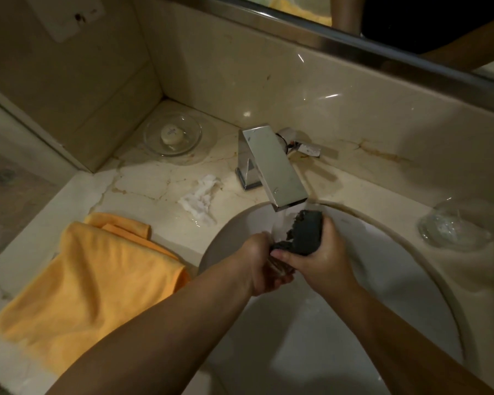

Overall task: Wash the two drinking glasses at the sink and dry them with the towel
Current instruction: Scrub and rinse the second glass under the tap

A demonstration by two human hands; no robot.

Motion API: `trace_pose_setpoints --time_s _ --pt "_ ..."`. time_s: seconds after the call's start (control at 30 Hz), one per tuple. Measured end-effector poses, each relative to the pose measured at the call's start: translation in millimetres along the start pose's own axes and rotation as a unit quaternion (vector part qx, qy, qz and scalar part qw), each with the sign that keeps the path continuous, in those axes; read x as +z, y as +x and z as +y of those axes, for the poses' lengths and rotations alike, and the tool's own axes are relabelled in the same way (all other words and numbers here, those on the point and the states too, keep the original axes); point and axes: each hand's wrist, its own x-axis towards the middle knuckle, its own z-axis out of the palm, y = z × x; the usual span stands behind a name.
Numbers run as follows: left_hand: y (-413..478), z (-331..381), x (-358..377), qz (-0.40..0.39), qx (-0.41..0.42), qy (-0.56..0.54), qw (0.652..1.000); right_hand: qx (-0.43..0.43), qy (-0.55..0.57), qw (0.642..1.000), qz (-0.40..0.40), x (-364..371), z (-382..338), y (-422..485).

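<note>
Both hands, left (258, 265) and right (317, 256), clench together.

faint embossed mark on soap (170, 135), unreadable, no other text

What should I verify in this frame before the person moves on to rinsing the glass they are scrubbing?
1. Glass held securely: the left hand grips a glass over the basin; mostly hidden, grip looks ok.
2. Scrubber on the glass: the right hand presses a dark sponge against it; ok.
3. Water available: a stream shows under the faucet spout; ok.
4. Second glass safe: it sits on the counter right of the basin; ok.
5. Towel within reach: the yellow towel lies on the counter to the left; ok.
6. Glass clean: cannot tell.
</note>
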Motion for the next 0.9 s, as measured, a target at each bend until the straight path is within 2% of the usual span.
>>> trace_pose_setpoints --time_s 0.13,0.3,0.4,0.47,0.57,0.63,0.77,0.9 --pt "-1 -3 9 0.029 0.067 -0.049 0.996 0.001 0.062 0.993 0.097 5 -10 13" --pt "0 -9 9 0.070 0.169 -0.089 0.979 0.121 0.183 0.965 0.143 8 -17 21" --pt "-1 -11 8 0.102 0.223 -0.067 0.967 0.237 0.256 0.927 0.136 9 -14 19" --pt "1 -10 4 0.138 0.256 -0.002 0.957 0.260 0.288 0.915 0.113 9 -8 15" --pt "0 -16 3 0.175 0.348 0.077 0.918 0.153 0.200 0.967 0.034 12 2 7" --pt "-5 -23 5 0.195 0.414 0.140 0.878 0.114 0.159 0.980 0.026 19 4 5" --pt "-9 -32 6 0.236 0.449 0.271 0.818 0.193 0.164 0.964 0.079 26 -2 11" --pt "-8 -40 6 0.251 0.487 0.321 0.773 0.296 0.237 0.921 0.088 15 -8 22"
